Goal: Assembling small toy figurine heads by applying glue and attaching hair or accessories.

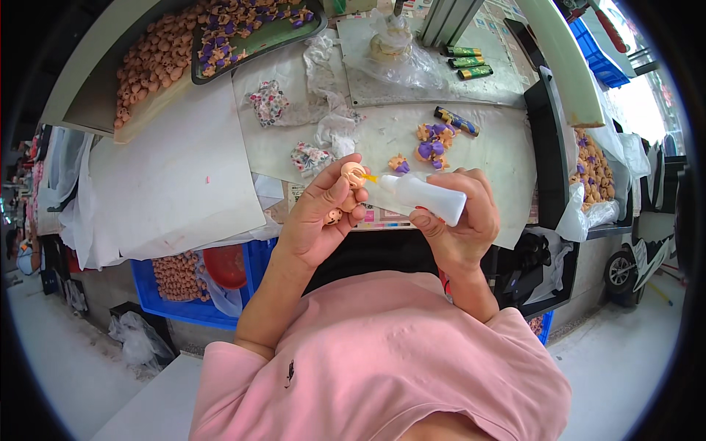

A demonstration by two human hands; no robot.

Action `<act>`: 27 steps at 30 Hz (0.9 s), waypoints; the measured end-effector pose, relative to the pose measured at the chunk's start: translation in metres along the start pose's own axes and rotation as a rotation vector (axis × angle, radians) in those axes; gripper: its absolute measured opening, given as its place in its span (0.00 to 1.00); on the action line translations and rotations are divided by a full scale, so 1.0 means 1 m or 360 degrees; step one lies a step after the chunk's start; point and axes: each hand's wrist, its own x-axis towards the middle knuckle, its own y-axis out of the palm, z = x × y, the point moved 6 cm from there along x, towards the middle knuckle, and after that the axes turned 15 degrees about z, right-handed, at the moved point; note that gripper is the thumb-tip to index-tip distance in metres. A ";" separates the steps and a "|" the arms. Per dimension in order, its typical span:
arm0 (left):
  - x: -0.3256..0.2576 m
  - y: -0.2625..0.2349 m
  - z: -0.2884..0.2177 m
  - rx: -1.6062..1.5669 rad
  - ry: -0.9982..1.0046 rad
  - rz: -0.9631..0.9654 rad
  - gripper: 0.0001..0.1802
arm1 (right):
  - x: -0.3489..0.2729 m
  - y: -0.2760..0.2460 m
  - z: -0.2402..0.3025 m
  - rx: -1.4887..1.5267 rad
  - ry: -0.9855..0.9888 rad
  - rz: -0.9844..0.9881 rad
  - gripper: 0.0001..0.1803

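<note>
My left hand (309, 229) holds up a small peach-coloured doll head (354, 173) between thumb and fingers, its hollow side showing. Another peach head (333, 216), with dots on it, is tucked lower in the same fingers. In my right hand (468, 229) is a white squeeze bottle (428, 196), tilted to the left. Its yellow nozzle (370, 178) touches or nearly touches the rim of the hollow head. Just beyond the bottle, several purple-and-peach doll parts (432, 147) lie on the work sheet.
A dark tray (323, 22) of purple-and-peach parts stands at the far left beside heaped peach heads (154, 62). Floral cloths (268, 103), a dark blue tube (457, 121) and several green tubes (471, 62) lie on the table. A black crate (546, 147) borders the right.
</note>
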 end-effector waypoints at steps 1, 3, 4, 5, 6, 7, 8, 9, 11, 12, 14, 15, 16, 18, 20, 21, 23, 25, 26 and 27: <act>0.000 0.001 0.001 0.0000 0.0000 -0.0001 0.23 | 0.000 0.000 0.000 -0.0005 -0.0006 0.0003 0.27; 0.000 0.002 0.001 -0.0046 0.0014 -0.0013 0.23 | 0.000 0.000 0.000 0.0001 -0.0003 0.0014 0.27; 0.000 0.002 0.001 -0.0047 0.0013 -0.0013 0.23 | 0.000 0.001 0.000 0.0006 -0.0001 0.0025 0.27; 0.000 0.001 0.001 -0.0051 0.0014 -0.0013 0.23 | 0.000 0.001 0.000 0.0006 0.0000 0.0025 0.27; 0.001 0.001 0.001 -0.0056 0.0014 -0.0013 0.22 | 0.000 0.001 -0.001 0.0012 0.0008 0.0027 0.27; 0.001 0.000 0.001 -0.0056 0.0013 -0.0013 0.22 | 0.000 0.002 -0.002 0.0018 0.0017 0.0028 0.27; 0.001 0.000 0.001 -0.0012 -0.0005 -0.0013 0.23 | 0.000 0.002 -0.002 0.0018 0.0017 0.0027 0.27; 0.001 0.000 0.001 0.0031 -0.0023 -0.0014 0.23 | 0.001 0.001 -0.001 0.0009 0.0008 0.0021 0.26; 0.001 -0.003 0.002 -0.0021 -0.0017 0.0007 0.22 | 0.001 0.001 -0.001 -0.0001 -0.0001 0.0014 0.26; 0.001 -0.004 0.002 -0.0073 -0.0012 0.0030 0.21 | 0.001 0.001 -0.002 -0.0014 -0.0005 0.0001 0.26; 0.000 -0.006 0.001 -0.0031 -0.0013 0.0004 0.22 | 0.001 0.000 -0.002 -0.0028 -0.0008 -0.0014 0.25; 0.000 -0.007 0.001 0.0010 -0.0012 -0.0024 0.22 | 0.002 -0.001 -0.001 -0.0043 -0.0005 -0.0005 0.25; 0.001 -0.007 0.000 0.0010 -0.0014 -0.0022 0.22 | 0.002 -0.002 -0.001 -0.0059 -0.0002 0.0005 0.24; 0.001 -0.006 -0.003 0.0022 0.0009 -0.0035 0.22 | 0.002 -0.003 -0.001 -0.0063 -0.0007 0.0017 0.24; 0.000 -0.008 -0.003 0.0041 0.0018 -0.0043 0.22 | 0.001 -0.003 0.000 -0.0067 -0.0011 0.0029 0.24; 0.000 -0.009 -0.003 0.0061 0.0029 -0.0052 0.22 | 0.001 -0.003 0.000 -0.0061 0.0010 0.0046 0.23; 0.000 -0.010 -0.003 0.0064 0.0034 -0.0046 0.22 | 0.001 -0.003 0.000 -0.0055 0.0030 0.0062 0.23; 0.000 -0.010 -0.003 0.0065 0.0036 -0.0041 0.22 | 0.000 -0.004 -0.001 -0.0037 0.0023 0.0036 0.23; 0.000 -0.008 -0.003 0.0077 0.0041 -0.0044 0.23 | 0.000 -0.004 -0.001 -0.0037 0.0025 0.0034 0.23; 0.000 -0.007 -0.004 0.0089 0.0048 -0.0048 0.23 | 0.000 -0.005 0.000 -0.0035 0.0012 0.0031 0.23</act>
